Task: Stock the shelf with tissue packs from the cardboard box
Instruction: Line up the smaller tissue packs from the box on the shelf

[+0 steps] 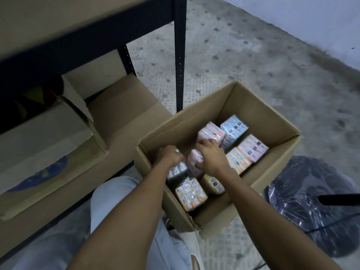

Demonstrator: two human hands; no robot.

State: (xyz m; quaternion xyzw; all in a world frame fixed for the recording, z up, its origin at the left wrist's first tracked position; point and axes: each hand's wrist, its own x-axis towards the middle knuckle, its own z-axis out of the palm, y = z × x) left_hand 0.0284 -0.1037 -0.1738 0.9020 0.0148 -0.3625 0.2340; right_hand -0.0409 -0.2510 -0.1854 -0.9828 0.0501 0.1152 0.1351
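Forearms (126, 221) lie nearest us, running from the bottom edge up into the cardboard box (263, 112), above a pale trouser leg (109, 201).

Shelf (180, 55): dark metal uprights, boards at upper left. Its low level carries other cartons (116, 117), set against one another.

We note the cardboard box stands on the floor (253, 55) just right of the front upright. Its top is open and its long axis runs near-left to far-right. Tissue packs (253, 148) stand inside in loose rows along that axis. Open room shows beside them along the far-left long wall.

A wrapped dark round object (311, 201) sits near the box's right side.

Blue pack (234, 129): farthest in, leaning toward the pink one beside it.

Left hand (170, 155): fingers curled round a blue-orange pack (176, 171) by the near-left wall.

Right hand (212, 155): curled over the middle pink pack (194, 162), thumb on its wrap, fingertips touching the far pink pack (211, 134).
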